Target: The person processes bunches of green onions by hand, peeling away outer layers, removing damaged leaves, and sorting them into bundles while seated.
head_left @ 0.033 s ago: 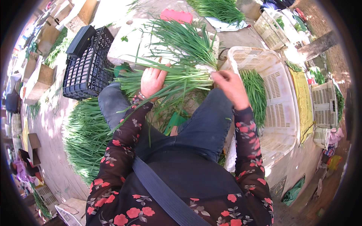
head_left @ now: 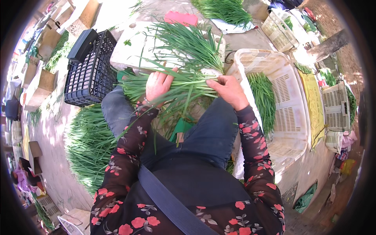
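Note:
A bunch of Chinese chives (head_left: pixel 184 85), long green leaves with pale stem ends, lies crosswise above my lap. My left hand (head_left: pixel 157 84) is closed around its leafy middle. At the pale ends on the right, my right hand (head_left: pixel 231 91) pinches stems between thumb and fingers. Just beyond, another bunch of chives (head_left: pixel 190 43) rests on a white foam block (head_left: pixel 127 49), its stem ends pointing toward my right hand. Some loose leaves hang down over my left sleeve.
To the right stands a white plastic crate (head_left: pixel 288 105) with chives inside. A large chive pile (head_left: pixel 88 145) lies on the ground at left, below a black crate (head_left: pixel 90 74). Beyond the foam block are a pink block (head_left: pixel 181 18) and more chives (head_left: pixel 225 9).
My right hand has shifted left and slightly down, its fingers coming together on the stem ends. My left hand keeps its hold on the chives.

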Demonstrator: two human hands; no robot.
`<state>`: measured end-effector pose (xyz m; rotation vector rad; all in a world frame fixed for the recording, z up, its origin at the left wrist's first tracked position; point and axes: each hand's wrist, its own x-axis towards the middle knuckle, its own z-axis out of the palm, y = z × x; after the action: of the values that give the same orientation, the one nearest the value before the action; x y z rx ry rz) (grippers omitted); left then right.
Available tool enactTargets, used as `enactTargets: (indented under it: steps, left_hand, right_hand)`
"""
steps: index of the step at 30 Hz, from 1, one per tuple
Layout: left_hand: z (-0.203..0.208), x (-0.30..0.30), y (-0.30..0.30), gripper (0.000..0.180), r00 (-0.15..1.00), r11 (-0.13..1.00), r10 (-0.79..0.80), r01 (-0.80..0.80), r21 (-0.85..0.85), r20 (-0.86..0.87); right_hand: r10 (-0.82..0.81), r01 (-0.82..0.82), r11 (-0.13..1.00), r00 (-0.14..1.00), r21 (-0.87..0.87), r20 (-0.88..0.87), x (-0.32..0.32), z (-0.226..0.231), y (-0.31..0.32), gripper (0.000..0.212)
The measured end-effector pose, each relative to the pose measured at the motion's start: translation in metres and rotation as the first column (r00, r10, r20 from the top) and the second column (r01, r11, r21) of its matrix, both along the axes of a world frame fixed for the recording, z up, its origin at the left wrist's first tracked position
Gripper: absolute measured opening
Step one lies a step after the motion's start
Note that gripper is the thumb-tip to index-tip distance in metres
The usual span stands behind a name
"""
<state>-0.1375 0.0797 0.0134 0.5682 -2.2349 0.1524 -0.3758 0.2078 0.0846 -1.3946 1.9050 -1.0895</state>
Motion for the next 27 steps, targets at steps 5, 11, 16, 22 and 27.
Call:
enactTargets:
  steps: [5, 11, 16, 22, 27]
  left_hand:
    - [-0.002, 0.009, 0.004, 0.043, 0.999, 0.999, 0.026, -0.026, 0.024, 0.023]
    - [-0.002, 0.017, 0.001, 0.048, 1.000, 0.996, 0.027, -0.026, 0.082, -0.003]
    - [-0.006, 0.003, -0.003, 0.047, 0.999, 0.999, -0.039, 0.039, 0.033, -0.006]
    - [0.003, 0.006, 0.004, 0.046, 0.996, 0.994, -0.080, 0.076, 0.073, 0.050]
    - [0.004, 0.019, 0.000, 0.045, 0.996, 0.996, -0.062, 0.058, 0.064, 0.063]
  right_hand:
    - [0.109, -0.136, 0.974, 0.982, 0.180, 0.152, 0.004, -0.010, 0.012, 0.035]
    - [0.154, -0.111, 0.988, 0.695, -0.107, 0.703, -0.025, 0.034, 0.078, 0.022]
    - [-0.097, 0.135, 0.990, 0.843, -0.034, 0.530, -0.027, 0.031, 0.066, 0.026]
    - [0.152, -0.175, 0.983, 0.943, -0.053, -0.296, 0.013, 0.007, 0.028, 0.018]
    - [0.560, -0.137, 0.827, 0.134, -0.545, 0.817, -0.010, 0.036, 0.060, 0.021]
